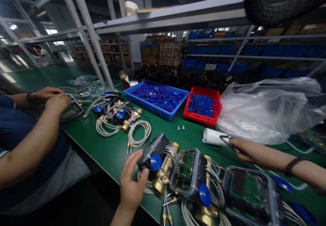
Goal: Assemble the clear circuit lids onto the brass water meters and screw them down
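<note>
My left hand point(132, 181) is open, its fingers spread, beside a brass water meter point(163, 175) with a black box and a blue round cap; I cannot tell whether it touches. At the right, my right hand point(243, 149) is closed on a thin black loop point(225, 138), whose exact kind is unclear. The loop overlaps the end of a white roll point(215, 137) on the green bench. Between my hands stands another brass meter with a clear-lidded box point(187, 171) showing a green circuit board. A larger clear-lidded box point(248, 192) sits nearer my right forearm.
A blue tray point(158, 112) of blue caps and a red bin point(216, 114) of small blue parts stand behind. Clear plastic bags point(267, 114) lie at right. Coiled grey cables point(140, 134) sit by further meters. On the left, a co-worker's hands point(57, 100) rest on another box.
</note>
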The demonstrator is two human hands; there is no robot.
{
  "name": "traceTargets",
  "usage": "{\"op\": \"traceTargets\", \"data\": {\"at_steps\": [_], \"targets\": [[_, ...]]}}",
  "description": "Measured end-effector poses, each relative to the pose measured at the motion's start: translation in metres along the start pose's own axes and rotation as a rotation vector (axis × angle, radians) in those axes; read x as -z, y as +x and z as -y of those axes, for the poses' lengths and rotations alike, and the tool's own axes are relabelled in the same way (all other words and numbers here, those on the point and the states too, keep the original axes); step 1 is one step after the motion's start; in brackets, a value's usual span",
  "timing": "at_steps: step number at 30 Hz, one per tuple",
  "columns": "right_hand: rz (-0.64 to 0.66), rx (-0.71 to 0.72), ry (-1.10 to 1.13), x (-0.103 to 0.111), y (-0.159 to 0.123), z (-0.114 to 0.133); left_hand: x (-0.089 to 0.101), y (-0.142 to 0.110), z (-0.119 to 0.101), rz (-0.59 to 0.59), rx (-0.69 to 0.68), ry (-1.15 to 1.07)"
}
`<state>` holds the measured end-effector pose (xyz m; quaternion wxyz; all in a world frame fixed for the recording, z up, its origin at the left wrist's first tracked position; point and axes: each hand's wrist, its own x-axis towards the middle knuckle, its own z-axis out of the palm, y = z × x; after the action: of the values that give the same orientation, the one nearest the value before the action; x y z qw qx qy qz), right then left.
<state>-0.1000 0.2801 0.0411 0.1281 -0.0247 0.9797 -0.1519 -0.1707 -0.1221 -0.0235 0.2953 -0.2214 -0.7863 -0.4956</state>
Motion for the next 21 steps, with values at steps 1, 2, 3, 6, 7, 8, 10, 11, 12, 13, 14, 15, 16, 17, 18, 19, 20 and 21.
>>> {"op": "traceTargets", "data": {"at_steps": [1,2,3,6,7,8,10,11,12,13,14,15,16,17,18,19,20,21], "targets": [[-0.051,0.026,0.034,0.009,-0.004,0.005,-0.004,-0.001,-0.008,0.037,-0.100,0.013],[-0.124,0.045,0.084,0.018,-0.009,0.011,-0.008,-0.001,-0.014,0.067,-0.171,0.031],[-0.198,0.048,0.150,0.028,-0.014,0.018,-0.012,0.000,-0.019,0.082,-0.216,0.053],[-0.271,-0.057,0.416,0.053,-0.032,0.042,-0.019,0.004,-0.024,0.063,-0.262,0.103],[-0.227,-0.093,0.523,0.058,-0.038,0.051,-0.021,0.005,-0.024,0.050,-0.266,0.114],[-0.162,-0.108,0.644,0.061,-0.044,0.058,-0.022,0.005,-0.023,0.041,-0.270,0.123],[-0.020,-0.076,0.901,0.059,-0.054,0.070,-0.024,0.003,-0.020,0.025,-0.275,0.144],[0.058,-0.044,1.013,0.056,-0.058,0.074,-0.024,0.002,-0.019,0.020,-0.276,0.155],[0.138,-0.018,1.108,0.053,-0.060,0.077,-0.025,0.000,-0.018,0.018,-0.276,0.162],[0.214,0.004,1.177,0.049,-0.062,0.079,-0.026,-0.001,-0.017,0.013,-0.274,0.165],[0.276,0.010,1.213,0.045,-0.062,0.079,-0.027,-0.002,-0.017,0.002,-0.266,0.166],[0.316,-0.004,1.218,0.041,-0.061,0.079,-0.028,-0.004,-0.017,-0.013,-0.249,0.168],[0.340,-0.035,1.198,0.039,-0.060,0.079,-0.030,-0.005,-0.017,-0.030,-0.225,0.172],[0.353,-0.071,1.164,0.036,-0.058,0.078,-0.031,-0.005,-0.017,-0.044,-0.202,0.176],[0.362,-0.100,1.120,0.035,-0.055,0.077,-0.033,-0.006,-0.018,-0.053,-0.183,0.179],[0.381,-0.121,1.078,0.034,-0.051,0.075,-0.034,-0.006,-0.018,-0.053,-0.169,0.182],[0.408,-0.136,1.040,0.033,-0.048,0.074,-0.035,-0.006,-0.018,-0.051,-0.161,0.181],[0.426,-0.152,0.997,0.032,-0.044,0.074,-0.036,-0.006,-0.018,-0.049,-0.161,0.175]]}}
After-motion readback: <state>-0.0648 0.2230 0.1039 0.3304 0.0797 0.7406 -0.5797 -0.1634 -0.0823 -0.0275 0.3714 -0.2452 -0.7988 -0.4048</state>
